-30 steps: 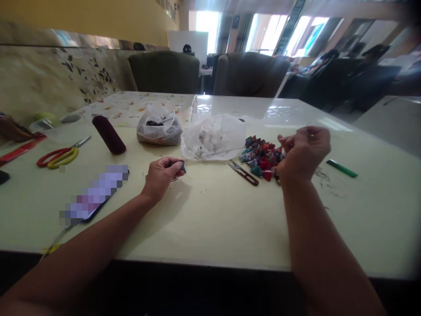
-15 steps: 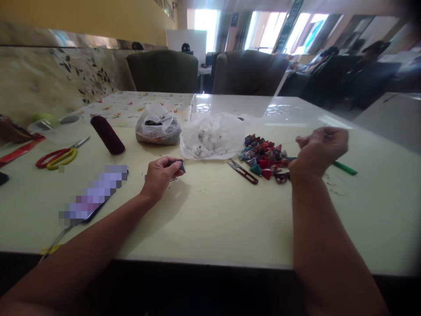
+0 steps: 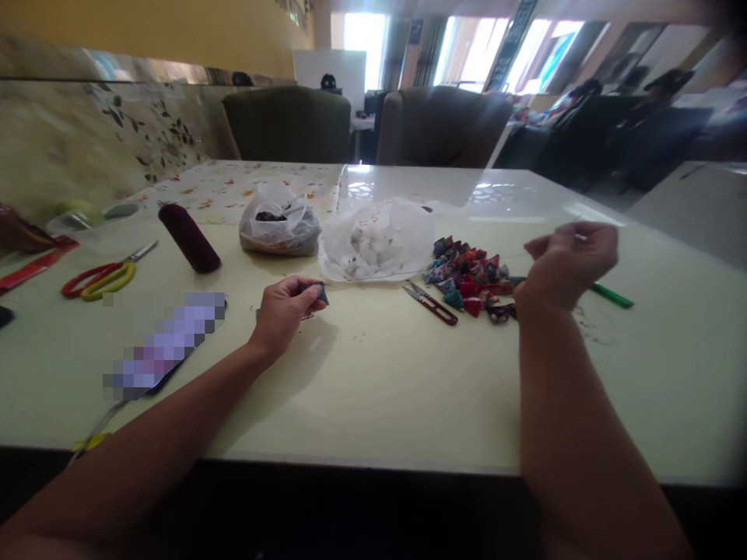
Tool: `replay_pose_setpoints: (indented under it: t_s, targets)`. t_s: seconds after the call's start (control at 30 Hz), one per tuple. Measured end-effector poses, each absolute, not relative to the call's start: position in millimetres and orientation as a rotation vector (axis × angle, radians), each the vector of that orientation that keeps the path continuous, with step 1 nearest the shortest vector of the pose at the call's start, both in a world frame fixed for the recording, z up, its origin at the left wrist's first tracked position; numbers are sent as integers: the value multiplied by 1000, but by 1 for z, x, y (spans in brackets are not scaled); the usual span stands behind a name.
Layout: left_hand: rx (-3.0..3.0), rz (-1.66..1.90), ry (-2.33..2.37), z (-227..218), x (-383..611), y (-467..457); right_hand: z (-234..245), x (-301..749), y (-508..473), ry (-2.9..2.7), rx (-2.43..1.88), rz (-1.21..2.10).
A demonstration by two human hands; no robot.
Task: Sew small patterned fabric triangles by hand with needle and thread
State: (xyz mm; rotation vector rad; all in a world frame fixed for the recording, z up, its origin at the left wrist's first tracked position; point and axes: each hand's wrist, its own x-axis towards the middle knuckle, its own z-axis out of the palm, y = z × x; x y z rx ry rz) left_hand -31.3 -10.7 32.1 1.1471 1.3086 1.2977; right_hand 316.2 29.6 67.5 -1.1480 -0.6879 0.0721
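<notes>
My left hand [image 3: 281, 313] is closed in a pinch on a small dark blue piece of cloth [image 3: 323, 295], just above the table. Most of the cloth is hidden by the fingers. Raised at the right, my right hand [image 3: 575, 260] has its fingers pressed together. A faint thread [image 3: 513, 255] runs from it toward the left hand; whether a needle is also in its grip cannot be seen. Beneath and left of the right hand lies a heap of small stuffed cloth pieces [image 3: 470, 280] in several colours. Thread snips [image 3: 432, 303] rest beside the heap.
A bag of white stuffing [image 3: 379, 245] and another plastic bag [image 3: 280, 229] stand mid-table. Leftward are a dark red cylinder [image 3: 190, 239], red-and-yellow scissors [image 3: 108, 278] and a blurred-out phone [image 3: 169, 346] with a cable. A green stick [image 3: 612, 295] lies at right. Chairs [image 3: 443, 128] stand behind.
</notes>
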Motion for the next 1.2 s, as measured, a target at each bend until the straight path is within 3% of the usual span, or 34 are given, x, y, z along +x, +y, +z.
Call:
replay_pose_setpoints:
  t_s: [0.53,1.2]
  targets:
    - [1272,1212,1180,33,-28,-21,44,178,-19,-1827,-927,520]
    - [1326,1178,1211,39,-21,-29,29,168,-27,-1981,-989,394]
